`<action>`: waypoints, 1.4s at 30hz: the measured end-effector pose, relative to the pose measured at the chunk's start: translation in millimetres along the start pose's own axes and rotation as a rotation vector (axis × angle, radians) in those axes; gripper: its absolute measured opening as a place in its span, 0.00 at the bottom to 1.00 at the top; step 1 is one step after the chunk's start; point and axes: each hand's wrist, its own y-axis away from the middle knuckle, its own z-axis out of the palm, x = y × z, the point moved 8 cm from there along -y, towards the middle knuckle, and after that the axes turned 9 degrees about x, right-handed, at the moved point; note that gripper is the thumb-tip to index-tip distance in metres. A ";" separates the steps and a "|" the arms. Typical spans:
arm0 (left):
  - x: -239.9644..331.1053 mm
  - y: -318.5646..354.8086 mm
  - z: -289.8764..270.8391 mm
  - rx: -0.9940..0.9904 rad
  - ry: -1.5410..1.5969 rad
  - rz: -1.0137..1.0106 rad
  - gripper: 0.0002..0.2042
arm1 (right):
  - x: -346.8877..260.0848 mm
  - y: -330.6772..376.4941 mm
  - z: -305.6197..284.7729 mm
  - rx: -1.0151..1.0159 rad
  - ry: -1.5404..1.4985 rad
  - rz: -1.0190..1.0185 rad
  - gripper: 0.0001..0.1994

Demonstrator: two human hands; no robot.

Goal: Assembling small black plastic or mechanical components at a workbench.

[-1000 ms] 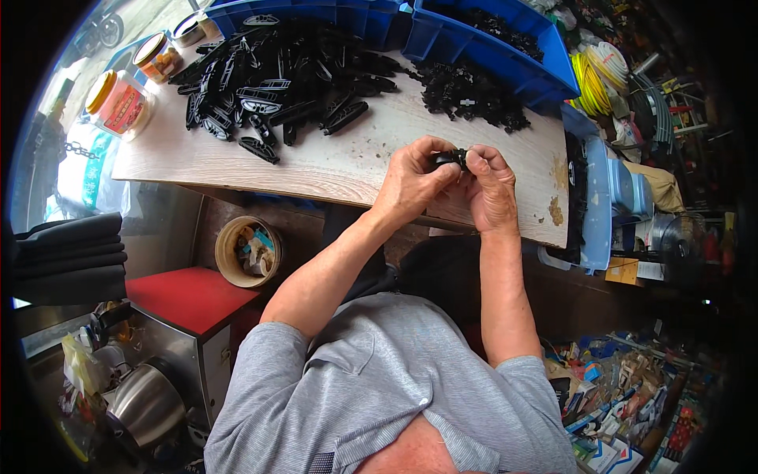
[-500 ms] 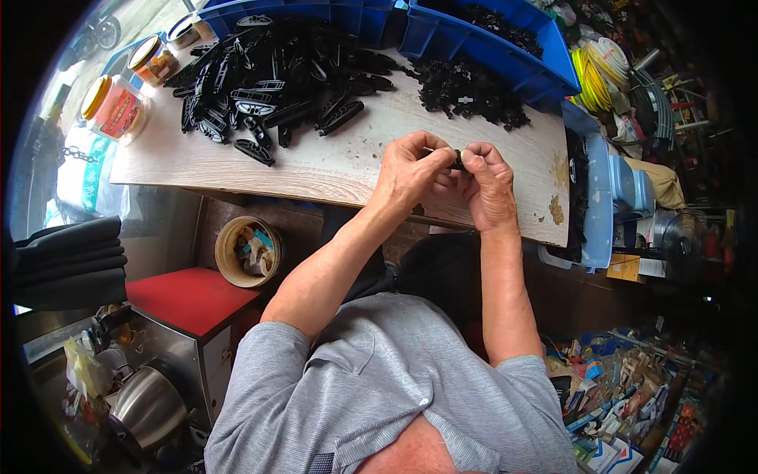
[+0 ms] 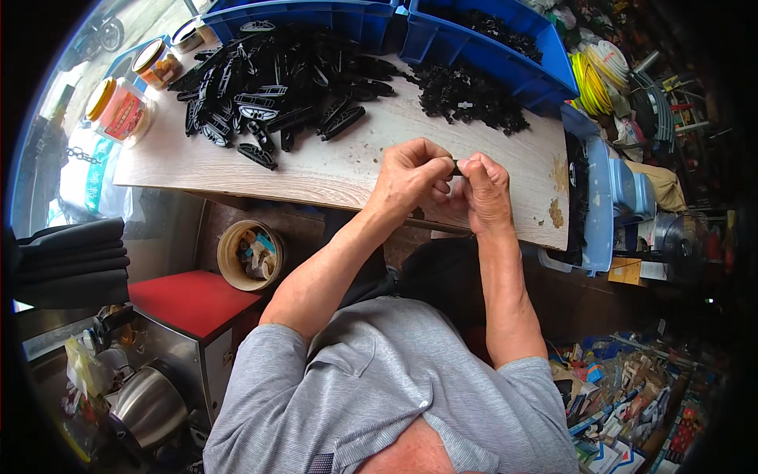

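Two hands, one part: the left hand (image 3: 412, 178) and right hand (image 3: 490, 193), fingers nearly closed, pinch one small black part (image 3: 456, 168), largely hidden between the fingertips, above the near right portion of the counter (image 3: 316, 175). Far side: two blue crates (image 3: 442, 39). Before them, two heaps: elongated black pieces (image 3: 268, 87), left; smaller black fittings (image 3: 466, 96), right; both too overlapped to count.

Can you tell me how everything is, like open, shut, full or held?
Left hand: pinching the black piece
Right hand: pinching it too
Black piece: held, mostly hidden
Long black parts: heaped on the table
Small black parts: piled beside them
Right blue bin: open, black bits inside
Red-labelled jar: lid on
Bucket: open, partly filled
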 end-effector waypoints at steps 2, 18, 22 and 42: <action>12.4 -4.2 3.4 -0.021 -0.235 0.149 0.07 | -0.6 -0.4 -5.7 0.007 -0.012 -0.006 0.15; 72.4 -105.5 12.2 0.183 -1.765 1.198 0.08 | 4.3 -4.8 -40.3 0.204 -0.180 0.089 0.25; 72.9 -95.3 14.2 0.162 -1.685 1.249 0.04 | -0.9 -20.4 -99.5 0.484 -0.196 0.151 0.21; -21.4 9.1 18.1 -0.115 0.189 -0.243 0.08 | 0.7 -5.0 -25.8 -0.019 -0.040 -0.067 0.10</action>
